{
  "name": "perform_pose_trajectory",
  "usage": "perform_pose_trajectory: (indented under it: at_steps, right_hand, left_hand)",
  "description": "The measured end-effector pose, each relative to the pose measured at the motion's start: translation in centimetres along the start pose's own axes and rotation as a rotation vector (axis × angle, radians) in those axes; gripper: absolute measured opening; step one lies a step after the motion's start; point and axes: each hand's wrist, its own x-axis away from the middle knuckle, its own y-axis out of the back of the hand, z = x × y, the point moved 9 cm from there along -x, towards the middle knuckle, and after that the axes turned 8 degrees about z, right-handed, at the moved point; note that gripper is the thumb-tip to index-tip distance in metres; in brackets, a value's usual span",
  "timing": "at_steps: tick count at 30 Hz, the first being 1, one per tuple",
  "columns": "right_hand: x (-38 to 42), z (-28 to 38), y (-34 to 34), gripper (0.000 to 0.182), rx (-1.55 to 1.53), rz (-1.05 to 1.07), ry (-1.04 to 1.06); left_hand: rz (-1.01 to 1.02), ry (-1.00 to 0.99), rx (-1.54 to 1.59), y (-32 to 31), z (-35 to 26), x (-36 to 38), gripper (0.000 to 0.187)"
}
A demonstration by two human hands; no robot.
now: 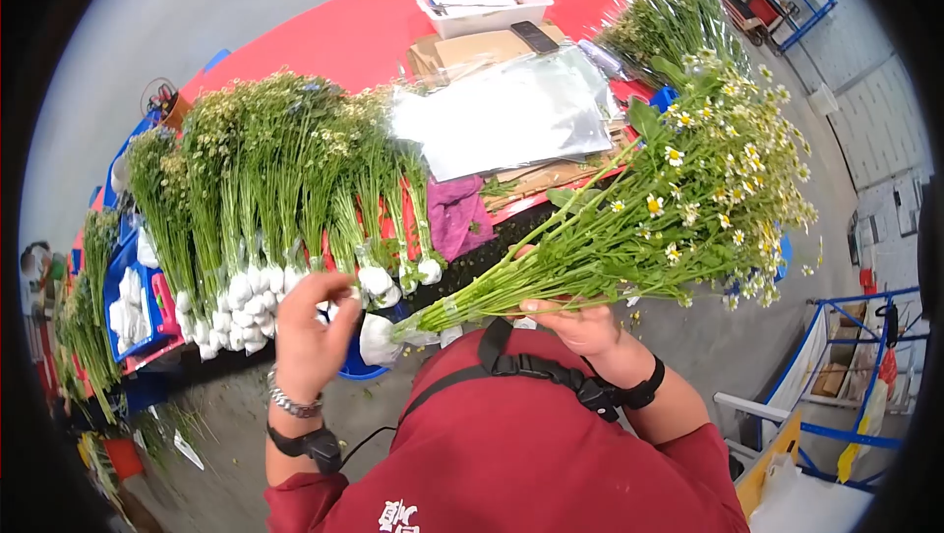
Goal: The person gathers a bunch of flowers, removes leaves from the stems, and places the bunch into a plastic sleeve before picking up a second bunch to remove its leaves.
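Observation:
A large bunch of chamomile-like daisies (688,194), white with yellow centres, slants across in front of me with its blooms to the upper right. My right hand (580,325) grips its green stems from below, near the middle. The stem ends are wrapped in a white bundle (379,338), with a clear band a little above it. My left hand (317,328) is just left of that white end, apart from it, with thumb and forefinger curled toward each other. Whatever may be between those fingertips is too small to make out.
Several similar bunches (265,169) with white-wrapped ends line the red table (295,46). Clear plastic sleeves (511,115), a phone (534,37), a white bin (482,10) and a purple cloth (459,216) lie there too. A blue rack (846,376) stands at right.

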Motion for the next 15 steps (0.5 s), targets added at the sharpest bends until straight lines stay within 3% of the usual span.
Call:
perform_pose_trajectory:
  at_steps: [2,4,6,8,9,12,15]
  right_hand:
    - [-0.8,2.7,-0.4,0.036,0.166,0.038,0.116]
    - [-0.6,3.8,-2.0,0.051,0.425,0.217,0.286]
    - [-1.2,4.3,-2.8,0.048,0.346,0.233,0.178]
    - [-1.8,4.2,-3.0,0.039,-0.162,0.138,0.054]
    - [-2.0,4.4,-3.4,0.044,-0.270,0.205,0.091]
    - [-1.1,4.2,-2.9,0.046,-0.089,0.264,0.094]
    - [-0.8,4.2,-2.4,0.041,-0.137,0.159,0.042]
  left_hand:
    - [0.096,-0.197,0.039,-2.0,-4.9,-1.6,0.030]
    - [0.173,-0.178,0.198,-4.2,-8.5,-3.5,0.026]
    - [0.212,-0.222,0.221,-6.1,-10.8,-4.8,0.028]
    - [0.201,-0.253,0.250,-7.4,-12.1,-5.7,0.026]
    - [0.194,-0.286,0.278,-7.7,-12.5,-5.9,0.023]
    - [0.225,-0.255,0.354,-8.5,-11.7,-5.9,0.016]
    - [0.209,-0.242,0.412,-8.6,-11.0,-5.8,0.012]
